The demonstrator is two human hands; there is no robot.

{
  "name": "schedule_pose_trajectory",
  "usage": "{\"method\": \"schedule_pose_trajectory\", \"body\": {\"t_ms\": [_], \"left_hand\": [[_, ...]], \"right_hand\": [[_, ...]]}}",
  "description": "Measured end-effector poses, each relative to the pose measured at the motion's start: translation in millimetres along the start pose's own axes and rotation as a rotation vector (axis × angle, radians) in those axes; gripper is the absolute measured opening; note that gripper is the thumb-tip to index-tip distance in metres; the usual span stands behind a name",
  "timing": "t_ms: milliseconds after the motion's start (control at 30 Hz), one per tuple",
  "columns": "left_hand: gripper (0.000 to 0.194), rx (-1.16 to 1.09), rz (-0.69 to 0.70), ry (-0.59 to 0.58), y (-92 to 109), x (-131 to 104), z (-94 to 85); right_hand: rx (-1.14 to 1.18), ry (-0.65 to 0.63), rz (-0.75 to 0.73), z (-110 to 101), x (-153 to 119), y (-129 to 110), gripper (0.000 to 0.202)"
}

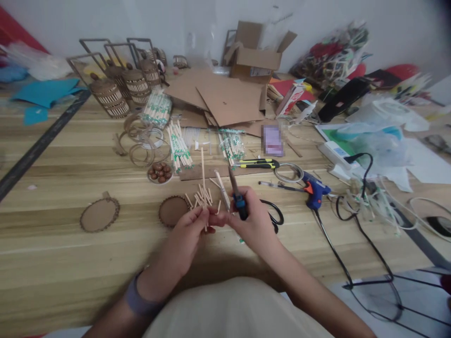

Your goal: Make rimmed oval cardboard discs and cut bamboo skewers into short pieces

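Observation:
My left hand pinches a thin wooden stick that stands nearly upright between thumb and fingers. In my right hand is a dark-bladed tool with a blue and black handle, its tip pointing away from me; the thumb and a finger of this hand reach to the lower part of the stick, close to my left fingertips. Short cut sticks lie loose on the table just beyond my hands. A round cardboard disc with a beaded-looking edge is partly behind my left hand.
A second disc lies at left, a bowl of brown balls beyond. Stick bundles, a yellow-black cutter and cardboard are ahead. At right are a blue glue gun and cables. Lidded baskets stand back left.

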State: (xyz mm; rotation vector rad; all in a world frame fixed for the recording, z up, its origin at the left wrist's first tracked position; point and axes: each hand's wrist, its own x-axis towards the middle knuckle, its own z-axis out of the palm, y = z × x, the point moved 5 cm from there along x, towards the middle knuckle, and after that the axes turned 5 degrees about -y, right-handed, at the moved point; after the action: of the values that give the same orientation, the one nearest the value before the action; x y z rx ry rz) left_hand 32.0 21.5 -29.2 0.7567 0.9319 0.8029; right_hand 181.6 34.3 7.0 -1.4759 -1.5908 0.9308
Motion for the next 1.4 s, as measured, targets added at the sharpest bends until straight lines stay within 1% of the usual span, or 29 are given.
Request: {"method": "schedule_pose_trajectory", "body": {"t_ms": [100, 167, 300, 467, 567, 633, 733, 800, 867, 967, 1000, 1067, 1167, 1300, 1400], "left_hand": [[0.037, -0.161, -0.005, 0.064, 0.1, 4.9, 0.0], [0.035, -0.192, -0.007, 0.064, 1.8, 6.2, 3.0], [0.025, -0.190, 0.014, 0.036, 5.0, 5.2, 8.3], [0.025, -0.122, 0.038, 0.012, 4.3, 3.2, 12.2], [0.029, -0.056, 0.053, 0.003, 4.6, 2.2, 12.7], [0.033, 0.005, 0.039, -0.006, 3.8, 1.1, 10.7], [0.036, 0.138, -0.007, -0.005, 2.0, -1.9, 3.3], [0.037, 0.227, -0.047, -0.023, 1.5, -4.8, -0.6], [0.037, 0.288, -0.086, -0.061, 2.1, -8.1, -1.3], [0.037, 0.345, -0.110, -0.110, 5.8, -12.4, 2.1], [0.037, 0.363, -0.112, -0.124, 7.1, -13.5, 3.9], [0.037, 0.397, -0.120, -0.145, 8.7, -15.0, 7.3], [0.036, 0.427, -0.149, -0.200, 7.6, -16.0, 12.0], [0.036, 0.362, -0.167, -0.292, 4.9, -16.1, 16.7], [0.034, 0.358, -0.180, -0.309, 4.9, -17.1, 17.4]], "right_hand": [[-0.179, 0.005, -0.224, 8.4, -12.5, -4.3, 0.044], [-0.250, -0.020, -0.302, 15.6, -18.4, -4.8, 0.048], [-0.327, -0.005, -0.365, 20.0, -20.9, -5.0, 0.048], [-0.340, 0.002, -0.367, 21.7, -19.6, -1.9, 0.043], [-0.277, -0.030, -0.301, 20.9, -18.7, -0.6, 0.042], [-0.198, -0.104, -0.204, 16.0, -17.0, -1.0, 0.038], [-0.052, -0.301, 0.066, 1.3, -15.3, 1.5, 0.025], [0.046, -0.431, 0.231, -12.1, -17.2, 4.4, 0.021], [0.145, -0.581, 0.360, -22.3, -21.7, 8.8, 0.021], [0.206, -0.799, 0.505, -28.3, -31.7, 17.7, 0.024], [0.205, -0.842, 0.529, -28.3, -34.2, 20.0, 0.024], [0.207, -0.883, 0.546, -25.8, -36.6, 22.0, 0.023], [0.239, -0.887, 0.548, -18.3, -35.6, 19.6, 0.022], [0.312, -0.918, 0.548, -7.9, -33.4, 13.6, 0.026], [0.318, -0.926, 0.526, -4.1, -31.7, 11.1, 0.026]]}}
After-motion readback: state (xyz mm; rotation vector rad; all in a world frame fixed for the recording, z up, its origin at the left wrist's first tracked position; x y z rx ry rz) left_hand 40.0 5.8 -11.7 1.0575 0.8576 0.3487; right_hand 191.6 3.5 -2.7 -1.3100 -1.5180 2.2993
